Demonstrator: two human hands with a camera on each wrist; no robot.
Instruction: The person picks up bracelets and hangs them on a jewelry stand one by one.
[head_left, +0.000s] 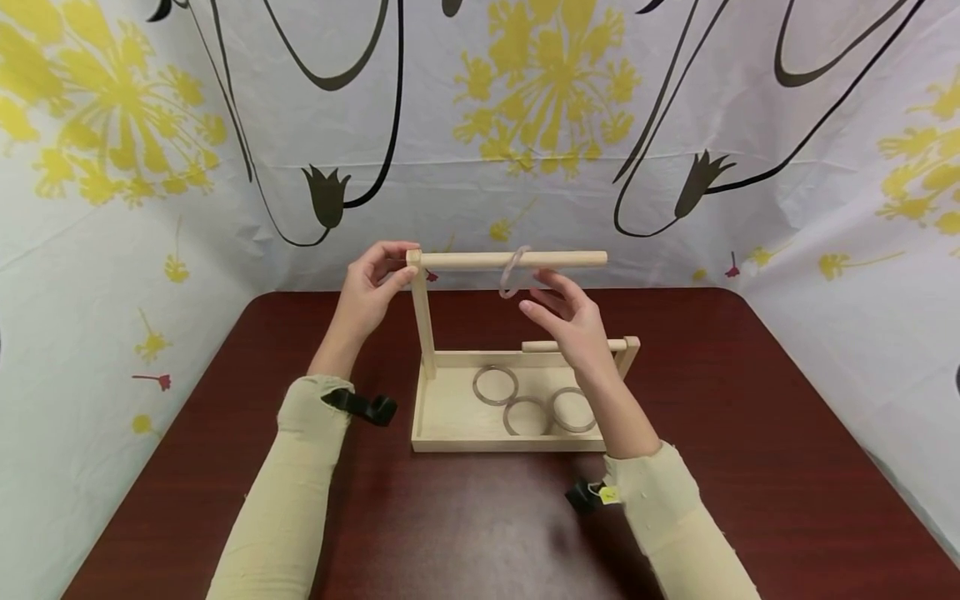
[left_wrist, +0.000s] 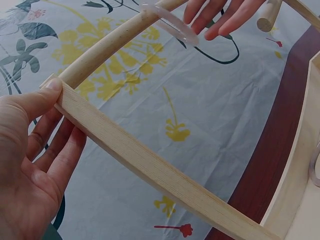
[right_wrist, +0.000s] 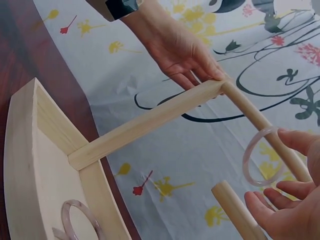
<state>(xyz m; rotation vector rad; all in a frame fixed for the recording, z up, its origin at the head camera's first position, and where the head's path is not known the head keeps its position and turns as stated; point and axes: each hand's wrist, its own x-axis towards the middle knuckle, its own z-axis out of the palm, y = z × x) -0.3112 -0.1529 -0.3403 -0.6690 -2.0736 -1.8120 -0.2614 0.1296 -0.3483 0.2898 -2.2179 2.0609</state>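
Note:
A wooden stand has a tray base (head_left: 450,421), a tall post (head_left: 422,321) and a long upper rod (head_left: 465,260). My left hand (head_left: 367,287) grips the top corner where post and rod meet, thumb on one side and fingers on the other. A pale, translucent bangle (right_wrist: 246,162) hangs around the upper rod near its middle. Right beside it is my right hand (head_left: 573,325), thumb and fingers spread apart, with fingertips close to the bangle and below the rod. Three more bangles lie in the tray, including one at the back (head_left: 475,387).
A shorter rod (head_left: 540,346) on a low post (head_left: 630,354) stands at the tray's right end, partly behind my right hand. The stand sits on a dark red-brown table (head_left: 480,517). A flower-patterned white cloth (head_left: 420,192) hangs behind and at the sides.

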